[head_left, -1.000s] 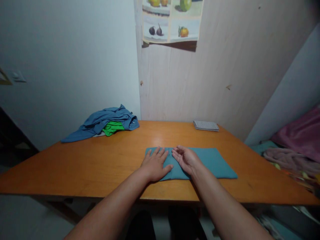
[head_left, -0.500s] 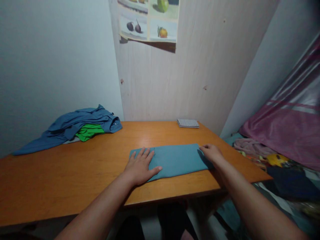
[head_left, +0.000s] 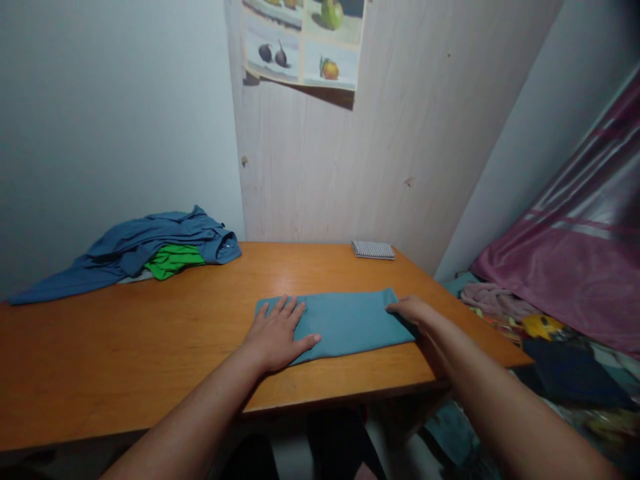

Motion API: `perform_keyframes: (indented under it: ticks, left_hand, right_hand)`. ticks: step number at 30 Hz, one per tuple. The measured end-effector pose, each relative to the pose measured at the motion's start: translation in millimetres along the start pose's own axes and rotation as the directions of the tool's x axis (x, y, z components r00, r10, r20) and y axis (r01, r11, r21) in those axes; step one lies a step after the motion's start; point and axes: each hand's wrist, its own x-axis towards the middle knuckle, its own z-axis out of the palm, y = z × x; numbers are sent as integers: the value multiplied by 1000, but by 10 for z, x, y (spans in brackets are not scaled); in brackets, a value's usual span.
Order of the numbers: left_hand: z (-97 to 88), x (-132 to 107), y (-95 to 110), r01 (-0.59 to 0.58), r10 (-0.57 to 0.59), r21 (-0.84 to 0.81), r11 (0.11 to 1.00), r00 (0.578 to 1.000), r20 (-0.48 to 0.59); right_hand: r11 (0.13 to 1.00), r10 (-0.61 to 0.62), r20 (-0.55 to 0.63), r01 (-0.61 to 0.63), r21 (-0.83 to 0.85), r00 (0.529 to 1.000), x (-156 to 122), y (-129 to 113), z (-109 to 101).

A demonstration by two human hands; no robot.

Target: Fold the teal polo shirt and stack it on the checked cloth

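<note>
Left hand (head_left: pixel 279 339) spread flat on a folded teal cloth (head_left: pixel 350 325) (laid on a wooden table (head_left: pixel 175 347)), right hand (head_left: pixel 413 312) nearly closed, pinching the cloth's right edge.

- One teal cloth (head_left: pixel 345 327)
- Two hands touching it: left hand (head_left: pixel 276 337), right hand (head_left: pixel 413 311)
- One table (head_left: pixel 165 347) beneath
- One checked cloth (head_left: pixel 373 250) behind
- One clothes heap (head_left: pixel 143 247) left of it

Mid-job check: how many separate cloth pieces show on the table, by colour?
Teal: 1, the folded cloth under the left hand
Blue: 1, the crumpled garment
Green: 1, the bunched cloth
Pale: 1, the fabric edge below the pile, perhaps part of another piece
Checked: 1, the small folded bundle
Total: 5, or 4 if the pale edge isn't separate
</note>
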Motion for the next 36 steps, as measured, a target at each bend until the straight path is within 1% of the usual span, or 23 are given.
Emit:
perform_keyframes:
  ticks: [4,9,12,14,17,19,20,22,25,27,31,36]
  left_hand:
    - [6,-11,6,2,-2,-17,1000,1000,-9]
    - [12,-18,14,6,-6,-26,1000,1000,3]
    - [29,-16,9,4,-4,-28,1000,1000,-9]
    - [41,-16,5,4,-5,-29,1000,1000,-18]
    - [44,-21,9,1,-1,-36,999,1000,-23]
    - [30,-27,21,-2,1,-41,999,1000,-21]
    - [20,-31,29,-1,1,-43,999,1000,-17]
    - [-2,-37,47,3,-3,-44,999,1000,-10]
    - [-28,-45,70,12,-12,-50,999,1000,-6]
    - [-37,-49,83,18,-18,-55,998,1000,-13]
    - [-45,-57,102,20,-21,-64,998,1000,-21]
    - [-41,-61,105,27,-29,-71,997,999,-33]
  right_hand:
    - [995,-18,80,10,97,997,-119,-105,-85]
    - [991,-65,143,47,123,988,-210,-358,-212]
    - [981,-126,217,90,170,968,-305,-556,-214]
    - [969,-177,267,120,217,947,-394,-692,-175]
    - [939,-242,343,130,318,908,-546,-878,-47]
    - [928,-265,384,126,350,884,-645,-977,80]
    - [932,-270,399,134,337,876,-690,-1018,152]
    - [950,-276,418,179,256,866,-762,-1083,300]
    - [960,-280,411,252,123,868,-819,-1141,496]
    - [959,-281,398,269,86,873,-826,-1159,596]
    - [960,-275,374,277,49,886,-802,-1158,741]
    - [958,-284,344,279,64,895,-777,-1126,898]
